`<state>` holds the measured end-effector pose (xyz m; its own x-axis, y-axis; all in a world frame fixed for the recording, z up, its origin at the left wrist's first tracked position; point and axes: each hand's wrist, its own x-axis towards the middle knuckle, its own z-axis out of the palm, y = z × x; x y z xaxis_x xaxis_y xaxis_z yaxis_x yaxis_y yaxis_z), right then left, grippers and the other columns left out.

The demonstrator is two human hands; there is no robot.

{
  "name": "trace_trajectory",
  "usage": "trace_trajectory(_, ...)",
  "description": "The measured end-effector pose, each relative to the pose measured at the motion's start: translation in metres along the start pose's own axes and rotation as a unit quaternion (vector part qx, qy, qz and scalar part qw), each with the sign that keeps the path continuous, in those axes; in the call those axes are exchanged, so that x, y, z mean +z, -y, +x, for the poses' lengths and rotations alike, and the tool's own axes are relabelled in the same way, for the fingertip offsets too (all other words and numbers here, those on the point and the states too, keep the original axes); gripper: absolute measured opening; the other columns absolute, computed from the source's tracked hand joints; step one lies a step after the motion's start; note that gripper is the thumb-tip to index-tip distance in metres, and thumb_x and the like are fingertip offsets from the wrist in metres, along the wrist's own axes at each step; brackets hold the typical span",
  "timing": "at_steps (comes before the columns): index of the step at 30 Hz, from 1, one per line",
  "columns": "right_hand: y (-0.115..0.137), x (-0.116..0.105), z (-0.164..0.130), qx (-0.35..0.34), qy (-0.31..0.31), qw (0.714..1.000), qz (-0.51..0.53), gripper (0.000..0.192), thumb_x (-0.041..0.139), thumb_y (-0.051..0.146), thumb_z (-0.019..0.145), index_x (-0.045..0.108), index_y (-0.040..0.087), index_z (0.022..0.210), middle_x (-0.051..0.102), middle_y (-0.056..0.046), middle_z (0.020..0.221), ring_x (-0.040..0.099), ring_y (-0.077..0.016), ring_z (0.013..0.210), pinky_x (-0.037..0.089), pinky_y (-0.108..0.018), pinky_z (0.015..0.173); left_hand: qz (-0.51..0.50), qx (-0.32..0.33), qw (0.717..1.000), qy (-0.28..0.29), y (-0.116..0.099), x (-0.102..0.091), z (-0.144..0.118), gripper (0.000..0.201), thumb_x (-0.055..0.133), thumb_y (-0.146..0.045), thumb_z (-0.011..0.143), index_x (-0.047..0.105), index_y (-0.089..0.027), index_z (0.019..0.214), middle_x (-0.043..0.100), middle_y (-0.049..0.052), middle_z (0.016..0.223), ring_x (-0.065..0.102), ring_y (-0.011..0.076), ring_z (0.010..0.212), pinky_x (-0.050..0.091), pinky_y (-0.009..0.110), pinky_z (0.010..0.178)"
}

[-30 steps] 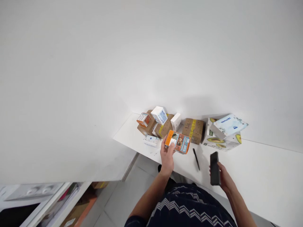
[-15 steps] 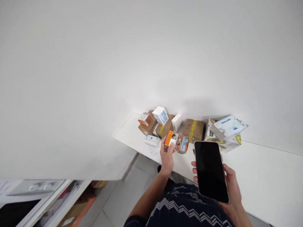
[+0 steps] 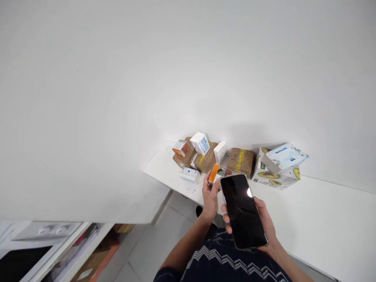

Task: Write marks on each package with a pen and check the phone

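While the left hand (image 3: pixel 210 196) is gripping the small orange printed carton (image 3: pixel 216 173), the right hand (image 3: pixel 263 223) is clasping a dark-screened rectangular phone (image 3: pixel 243 210), now swung in over it.

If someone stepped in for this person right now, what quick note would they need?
Left hand: fingers closed on a small orange and blue box, held above the white table.
Right hand: grips a phone, screen dark, raised in front of that box and hiding part of it.
On the table by the wall: a pile of brown cartons and small boxes, an avocado-print box with a pale packet on top.
Done: box and phone are both in hand.
Left: the screen shows nothing yet; other boxes lie untouched.
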<state>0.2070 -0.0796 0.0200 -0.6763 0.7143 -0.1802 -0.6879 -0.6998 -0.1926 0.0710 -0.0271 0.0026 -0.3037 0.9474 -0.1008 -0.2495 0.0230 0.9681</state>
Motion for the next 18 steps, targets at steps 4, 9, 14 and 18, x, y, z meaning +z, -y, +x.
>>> trace_trajectory(4,-0.0009,-0.0019,0.0026,-0.006,0.005,1.0,-0.004,0.055,0.041,0.056,0.087,0.067,0.015,0.113,0.071,-0.014,0.104,0.067,-0.0258,0.081,0.052,-0.038,0.072,-0.003,0.002,1.0,0.004,0.0009,0.001,0.0014,0.055,0.064,-0.044,0.082,0.051,-0.021,0.13,0.066,0.008,0.12,0.064,0.0189,0.104,0.049,0.029,0.089)
trace_trajectory(9,-0.0009,-0.0024,0.0042,0.029,0.01,0.999,-0.02,0.058,0.043,0.059,0.085,0.068,0.012,0.107,0.072,-0.013,0.09,0.068,-0.025,0.071,0.052,-0.034,0.061,-0.001,0.012,1.0,0.009,0.0029,0.0017,0.0024,0.053,0.064,-0.043,0.083,0.051,-0.021,0.129,0.064,0.008,0.124,0.062,0.0195,0.109,0.047,0.03,0.093)
trace_trajectory(14,-0.0013,-0.0029,0.0042,-0.01,-0.003,1.0,-0.02,0.053,0.043,0.056,0.087,0.066,0.015,0.111,0.071,-0.013,0.1,0.067,-0.0237,0.076,0.052,-0.035,0.069,-0.024,0.007,1.0,0.012,0.0048,0.0013,0.0029,0.054,0.065,-0.043,0.082,0.051,-0.022,0.13,0.065,0.008,0.123,0.063,0.0201,0.108,0.048,0.031,0.093)
trace_trajectory(18,-0.0012,-0.0029,0.0045,-0.012,-0.007,1.0,-0.029,0.054,0.042,0.059,0.086,0.066,0.016,0.111,0.071,-0.013,0.101,0.067,-0.024,0.075,0.051,-0.036,0.069,-0.019,0.0,1.0,0.008,0.0054,0.0004,0.0035,0.055,0.065,-0.044,0.082,0.052,-0.023,0.13,0.065,0.007,0.123,0.064,0.0207,0.107,0.049,0.032,0.092)
